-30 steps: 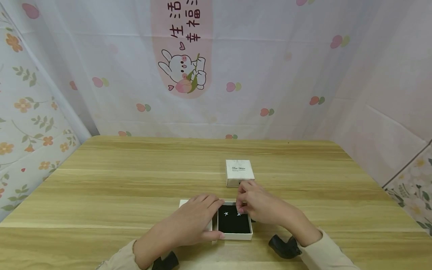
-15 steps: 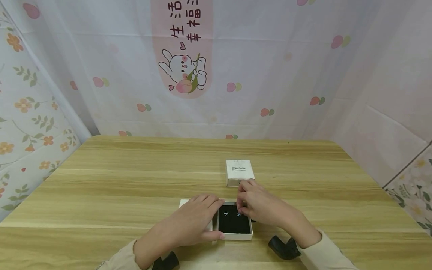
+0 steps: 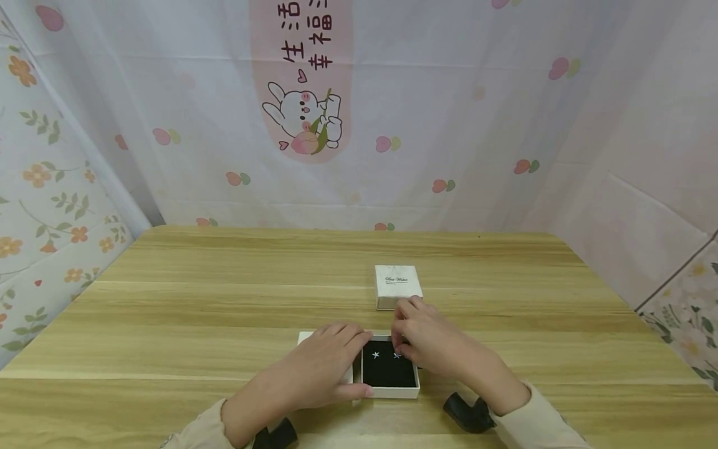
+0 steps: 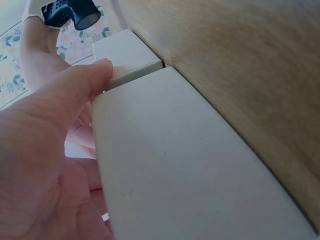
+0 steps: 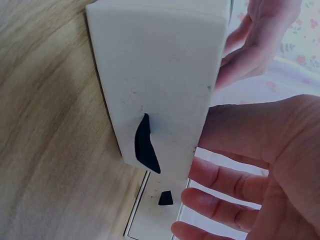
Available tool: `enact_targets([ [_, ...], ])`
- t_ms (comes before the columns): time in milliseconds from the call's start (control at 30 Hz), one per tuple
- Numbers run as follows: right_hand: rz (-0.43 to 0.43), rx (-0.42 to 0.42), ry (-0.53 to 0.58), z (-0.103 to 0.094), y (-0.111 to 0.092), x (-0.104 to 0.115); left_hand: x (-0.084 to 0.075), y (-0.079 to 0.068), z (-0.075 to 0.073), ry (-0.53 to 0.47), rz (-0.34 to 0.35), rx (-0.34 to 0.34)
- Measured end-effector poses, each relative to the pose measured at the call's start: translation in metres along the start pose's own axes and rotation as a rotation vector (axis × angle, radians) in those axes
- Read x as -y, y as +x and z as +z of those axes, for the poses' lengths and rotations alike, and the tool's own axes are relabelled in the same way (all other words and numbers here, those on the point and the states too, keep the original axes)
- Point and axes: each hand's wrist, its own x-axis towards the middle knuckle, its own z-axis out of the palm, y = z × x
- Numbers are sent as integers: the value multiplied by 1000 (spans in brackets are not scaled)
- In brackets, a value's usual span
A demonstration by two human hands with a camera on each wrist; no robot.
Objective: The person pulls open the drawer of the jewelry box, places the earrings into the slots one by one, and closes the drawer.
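A white drawer-style jewelry box lies pulled open on the table, its tray (image 3: 389, 392) lined with a black pad (image 3: 387, 374). Two small star-shaped earrings sit at the pad: the left star (image 3: 376, 355) stands in plain sight, while fingertips partly cover the right star (image 3: 397, 355). My left hand (image 3: 322, 368) grips the box across the seam of sleeve and tray, thumb on the near side, fingers on the far side. My right hand (image 3: 432, 337) reaches over the tray's right wall and pinches at the right star. In the right wrist view, its thumb tip is hidden behind that wall.
A second, closed white box (image 3: 397, 280) with printed lettering stands just beyond my right hand. A black ribbon tab (image 5: 146, 145) hangs from the tray's end wall. Floral cloths surround the wooden table (image 3: 224, 280). Black wrist devices (image 3: 470, 413) sit under both forearms.
Almost nothing differs. My right fingertips shift very slightly over the right star; the left hand and box stay in place.
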Motion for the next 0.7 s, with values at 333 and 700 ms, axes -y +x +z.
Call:
enact_targets([
  [333, 11, -13, 16, -3, 0, -1, 0, 0, 0, -5, 1, 2],
  [700, 176, 173, 194, -28, -9, -2, 0, 0, -2, -18, -2, 11],
])
